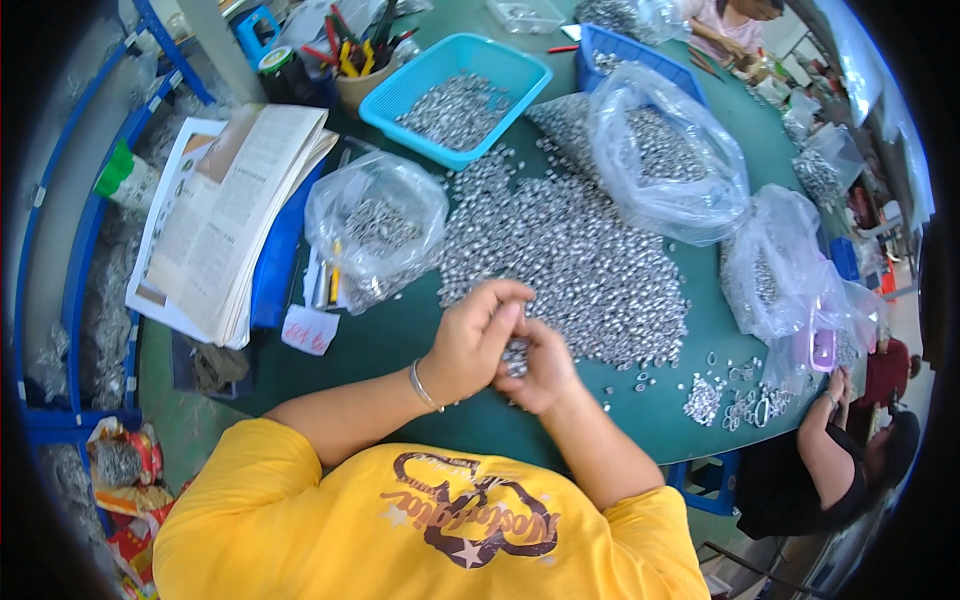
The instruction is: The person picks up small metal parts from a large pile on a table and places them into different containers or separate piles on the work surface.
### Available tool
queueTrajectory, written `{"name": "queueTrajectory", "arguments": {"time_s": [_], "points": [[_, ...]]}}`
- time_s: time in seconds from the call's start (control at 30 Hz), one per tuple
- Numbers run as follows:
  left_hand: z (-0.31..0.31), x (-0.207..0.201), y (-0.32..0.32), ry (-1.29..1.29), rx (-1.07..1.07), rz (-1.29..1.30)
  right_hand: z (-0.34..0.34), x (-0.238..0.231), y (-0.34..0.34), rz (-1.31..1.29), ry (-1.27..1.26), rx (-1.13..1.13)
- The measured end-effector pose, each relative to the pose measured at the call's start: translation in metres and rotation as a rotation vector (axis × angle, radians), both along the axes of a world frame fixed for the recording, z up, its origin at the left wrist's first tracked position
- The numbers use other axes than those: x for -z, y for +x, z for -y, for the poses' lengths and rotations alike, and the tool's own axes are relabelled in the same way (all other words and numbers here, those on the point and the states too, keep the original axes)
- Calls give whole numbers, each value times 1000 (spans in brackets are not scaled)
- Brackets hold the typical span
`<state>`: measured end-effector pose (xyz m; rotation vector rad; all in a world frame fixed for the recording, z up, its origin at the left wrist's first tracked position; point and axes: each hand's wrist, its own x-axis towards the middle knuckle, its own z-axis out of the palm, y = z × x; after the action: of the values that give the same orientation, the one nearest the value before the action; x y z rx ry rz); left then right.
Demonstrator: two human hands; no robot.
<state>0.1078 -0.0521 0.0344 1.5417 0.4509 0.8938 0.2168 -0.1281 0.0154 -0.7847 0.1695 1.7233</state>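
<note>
Left hand (470,338): curled, can't tell what's gripped (bad angle)
Right hand (545,372): curled round metal bits (515,358); keep palm cupped

Heap of small parts (575,255) on the table (350,355), basket (490,56) behind it, newspapers (235,215) to its left.

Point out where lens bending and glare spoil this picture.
In the head view, the blue shelf frame at the left bows into a curve and the corners go black; also in the head view, pale highlights streak the large clear bag, and the heaped metal pieces glint, too small for fine detail.
</note>
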Motion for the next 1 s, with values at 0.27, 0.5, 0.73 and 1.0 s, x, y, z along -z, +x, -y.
{"name": "queueTrajectory", "arguments": {"time_s": [0.27,0.5,0.73,1.0], "points": [[-1,-19,4,586,-58,34,-9,16,33,-300,283,160],[-12,-17,-24,297,-87,-16,-86,-86,211,513,317,619],[-29,5,-54,84,-188,-42,-51,-96,187,1155,166,744],[-28,21,-76,89,-121,-203,83,-27,66,1905,110,0]]}}
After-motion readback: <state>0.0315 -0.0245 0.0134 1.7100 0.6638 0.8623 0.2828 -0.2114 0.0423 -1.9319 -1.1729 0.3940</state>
